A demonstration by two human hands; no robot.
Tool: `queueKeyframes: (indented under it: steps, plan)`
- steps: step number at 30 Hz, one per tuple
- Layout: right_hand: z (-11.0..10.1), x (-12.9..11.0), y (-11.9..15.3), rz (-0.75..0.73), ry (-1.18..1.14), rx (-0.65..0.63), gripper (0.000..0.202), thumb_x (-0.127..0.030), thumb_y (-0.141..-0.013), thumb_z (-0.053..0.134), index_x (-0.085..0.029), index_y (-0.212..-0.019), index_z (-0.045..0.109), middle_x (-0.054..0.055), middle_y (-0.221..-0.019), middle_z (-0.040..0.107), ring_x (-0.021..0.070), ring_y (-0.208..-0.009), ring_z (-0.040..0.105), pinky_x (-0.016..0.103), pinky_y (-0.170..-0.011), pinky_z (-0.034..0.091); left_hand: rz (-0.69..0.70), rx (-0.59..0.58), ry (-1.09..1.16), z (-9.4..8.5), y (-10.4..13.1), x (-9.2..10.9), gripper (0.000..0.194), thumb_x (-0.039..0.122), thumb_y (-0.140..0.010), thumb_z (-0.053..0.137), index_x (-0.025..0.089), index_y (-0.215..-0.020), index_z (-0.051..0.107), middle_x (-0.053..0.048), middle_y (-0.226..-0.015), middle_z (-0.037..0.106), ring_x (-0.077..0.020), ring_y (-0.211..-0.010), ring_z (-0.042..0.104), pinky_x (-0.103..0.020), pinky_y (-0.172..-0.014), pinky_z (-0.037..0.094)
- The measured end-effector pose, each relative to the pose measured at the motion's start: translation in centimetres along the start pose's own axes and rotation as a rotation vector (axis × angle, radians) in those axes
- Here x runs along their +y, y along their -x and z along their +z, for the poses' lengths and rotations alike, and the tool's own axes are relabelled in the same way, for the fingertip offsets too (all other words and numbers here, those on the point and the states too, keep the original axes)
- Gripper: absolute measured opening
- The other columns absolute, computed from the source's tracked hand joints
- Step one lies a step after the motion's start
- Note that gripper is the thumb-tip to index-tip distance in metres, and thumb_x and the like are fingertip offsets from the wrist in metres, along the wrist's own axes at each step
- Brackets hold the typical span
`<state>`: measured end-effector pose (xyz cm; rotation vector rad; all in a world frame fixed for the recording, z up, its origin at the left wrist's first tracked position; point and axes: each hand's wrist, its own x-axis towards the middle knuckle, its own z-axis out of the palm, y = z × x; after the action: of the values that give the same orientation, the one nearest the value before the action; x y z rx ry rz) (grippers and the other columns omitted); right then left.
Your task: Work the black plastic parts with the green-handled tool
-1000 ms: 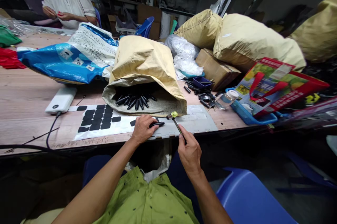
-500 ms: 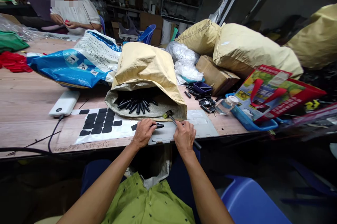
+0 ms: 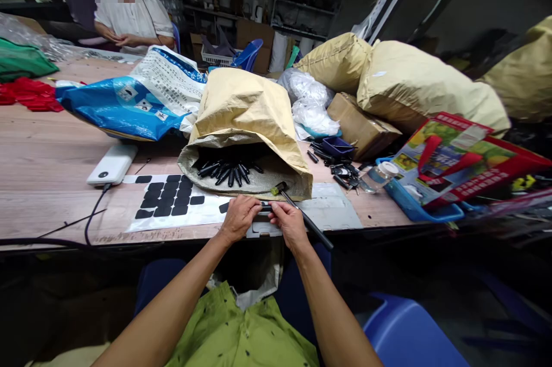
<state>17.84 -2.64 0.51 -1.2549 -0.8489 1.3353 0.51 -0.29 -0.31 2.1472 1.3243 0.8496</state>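
Between my two hands lies a short black rod-like part [image 3: 266, 207]. My left hand [image 3: 240, 216] has its fingers closed round one end, and the fingertips of my right hand [image 3: 288, 221] pinch the other. Just beyond my right hand a hammer [image 3: 317, 230] rests on the table, its dark handle jutting over the front edge and its head near the mouth of a yellow-brown sack [image 3: 245, 102]. Several black pen-like pieces [image 3: 230, 172] lie inside the open sack. A white sheet with black rounded patches [image 3: 168, 197] is spread left of my left hand.
A white power bank [image 3: 112, 164] with a black cable sits to the left, below a blue-and-white bag [image 3: 129, 102]. Loose black parts [image 3: 342, 171], a clear jar [image 3: 379, 177] and a blue basket [image 3: 414, 206] stand to the right. Two people sit across the table.
My right hand has let go of the hammer, which now lies on the table. Its fingers have moved left onto the black part held by my left hand.
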Motion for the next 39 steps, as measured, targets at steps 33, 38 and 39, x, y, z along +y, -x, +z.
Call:
queueKeyframes:
  steps: [33,38,39]
  plan:
    - [-2.2,-2.2,0.9,-0.567,1.054,0.259,0.029,-0.037,-0.091,0.06,-0.02,-0.112,0.071,0.01,-0.108,0.066,0.023,-0.098,0.058,0.037,-0.089,0.046,0.0,0.023,-0.001,-0.2,0.1,0.7,0.014,0.031,-0.09,0.064,0.025,-0.101,0.07,-0.002,-0.101,0.071,-0.0232,-0.099,0.054,-0.04,-0.091,0.036]
    - [-4.9,-2.8,0.7,-0.421,1.493,0.312,0.016,-0.027,-0.089,0.062,-0.018,-0.1,0.069,0.01,-0.099,0.064,0.0244,-0.096,0.055,0.036,-0.084,0.042,0.0,-0.019,-0.065,0.0,0.1,0.8,0.015,0.03,-0.08,0.074,0.025,-0.094,0.071,-0.003,-0.093,0.068,-0.0251,-0.097,0.054,-0.041,-0.089,0.036]
    - [-5.2,-2.6,0.8,-0.42,1.497,0.293,0.012,-0.026,-0.09,0.06,-0.018,-0.096,0.068,0.01,-0.097,0.064,0.0241,-0.095,0.055,0.036,-0.084,0.042,-0.003,-0.022,-0.066,-0.1,0.1,0.8,0.015,0.03,-0.079,0.074,0.025,-0.093,0.071,-0.003,-0.093,0.068,-0.0252,-0.097,0.054,-0.041,-0.089,0.036]
